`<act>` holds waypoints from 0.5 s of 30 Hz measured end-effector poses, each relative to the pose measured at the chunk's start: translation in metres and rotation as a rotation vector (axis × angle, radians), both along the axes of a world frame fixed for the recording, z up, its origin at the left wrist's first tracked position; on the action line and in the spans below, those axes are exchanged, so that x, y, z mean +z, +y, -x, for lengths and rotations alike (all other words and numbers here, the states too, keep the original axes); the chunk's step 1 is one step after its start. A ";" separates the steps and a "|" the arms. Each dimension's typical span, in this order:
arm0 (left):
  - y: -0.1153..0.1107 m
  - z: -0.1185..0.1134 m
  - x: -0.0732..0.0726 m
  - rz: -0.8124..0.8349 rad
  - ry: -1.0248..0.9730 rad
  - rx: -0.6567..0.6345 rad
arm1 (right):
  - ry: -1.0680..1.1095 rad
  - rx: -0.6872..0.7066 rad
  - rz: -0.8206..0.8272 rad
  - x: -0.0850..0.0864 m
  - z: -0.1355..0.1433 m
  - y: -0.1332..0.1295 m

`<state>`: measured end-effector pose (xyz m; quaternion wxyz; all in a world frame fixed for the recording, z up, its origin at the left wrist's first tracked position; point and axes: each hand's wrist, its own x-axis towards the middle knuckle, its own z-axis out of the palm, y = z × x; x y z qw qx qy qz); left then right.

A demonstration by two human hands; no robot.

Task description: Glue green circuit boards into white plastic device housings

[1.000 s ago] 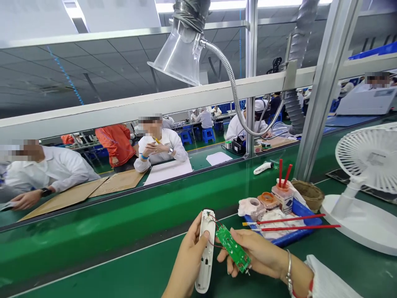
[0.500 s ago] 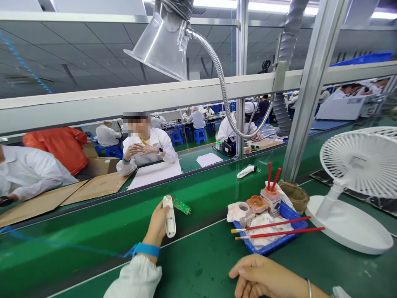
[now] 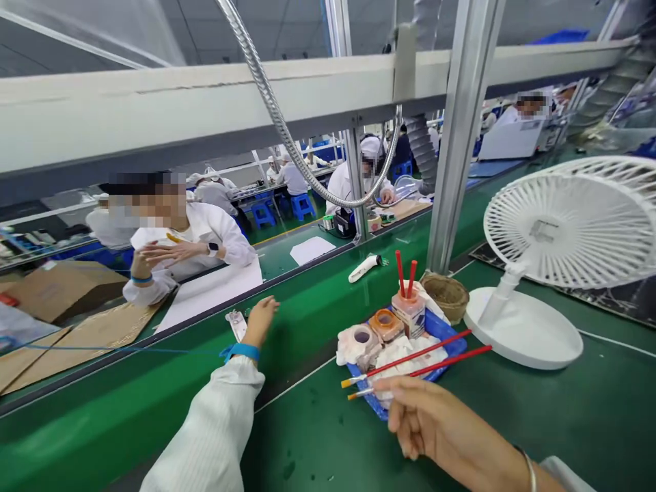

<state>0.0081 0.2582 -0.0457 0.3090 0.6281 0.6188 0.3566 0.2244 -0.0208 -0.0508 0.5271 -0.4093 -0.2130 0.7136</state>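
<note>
From the head camera, my left hand (image 3: 260, 316) is stretched far forward over the green conveyor belt (image 3: 154, 403), fingers loosely apart and holding nothing, its fingertips just beside the white handheld casing (image 3: 237, 324) that lies on the belt's far edge with a bit of green circuit board at its end. A blue wrist strap (image 3: 240, 352) sits at the cuff of my white sleeve (image 3: 210, 430). My right hand (image 3: 435, 427) hangs low over the table (image 3: 589, 424), fingers loosely curled and empty, its fingertips close to the brush tips of two red-handled brushes (image 3: 415, 362) that lie across a blue tray (image 3: 445, 345). The tray holds white cloth, a roll of tape (image 3: 359, 337), an orange-rimmed pot (image 3: 385, 321) and a small jar (image 3: 408, 307) with two more red handles standing in it. Behind the tray sits a small woven basket (image 3: 447, 295), and to the right a white desk fan (image 3: 568, 225). A second white casing (image 3: 363, 268) lies farther along the belt. Across the line, a person in a white coat (image 3: 195, 239) sits with hands together.
</note>
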 end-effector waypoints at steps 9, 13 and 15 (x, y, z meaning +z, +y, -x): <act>0.018 -0.147 -0.001 0.428 -0.291 -0.450 | 0.192 -0.299 0.207 -0.002 -0.002 -0.011; 0.027 -0.181 -0.001 0.490 -0.323 -0.493 | 0.179 -0.236 0.300 0.004 0.001 -0.015; 0.031 -0.191 -0.003 0.507 -0.323 -0.501 | 0.185 -0.250 0.329 0.007 -0.001 -0.014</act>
